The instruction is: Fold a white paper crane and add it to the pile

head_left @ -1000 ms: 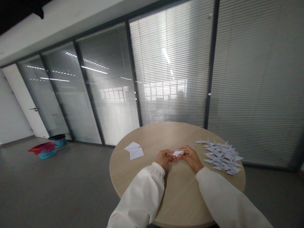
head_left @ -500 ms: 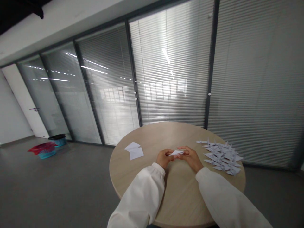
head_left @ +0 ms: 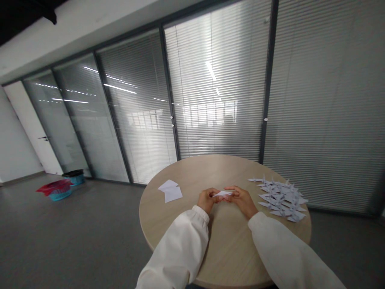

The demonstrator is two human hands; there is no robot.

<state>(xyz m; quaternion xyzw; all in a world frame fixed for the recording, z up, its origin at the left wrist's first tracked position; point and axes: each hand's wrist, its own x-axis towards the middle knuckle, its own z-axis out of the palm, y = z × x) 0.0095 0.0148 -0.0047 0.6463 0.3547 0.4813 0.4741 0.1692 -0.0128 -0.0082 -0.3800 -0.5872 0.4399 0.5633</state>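
Observation:
A small piece of folded white paper [head_left: 223, 193] is held between my two hands over the middle of the round table. My left hand [head_left: 207, 199] pinches its left end, and my right hand [head_left: 242, 200] grips its right end with the index finger reaching along the top. The fingertips hide part of the folds. To the right lies a cluster of several folded paper cranes [head_left: 281, 198]. On the left, flat sheets of white paper [head_left: 172, 193] rest apart from both hands.
The round wooden table [head_left: 228, 245] stands close to a glass partition with blinds [head_left: 216, 88]. Two blue bins sit on the floor at the left, one with a red liner [head_left: 55, 187] and one with a black liner [head_left: 73, 174]. Behind them is a white door [head_left: 33, 128].
Both hands stay in nearly the same spot. The folded paper looks slightly flatter in them, and the fingers have shifted a little.

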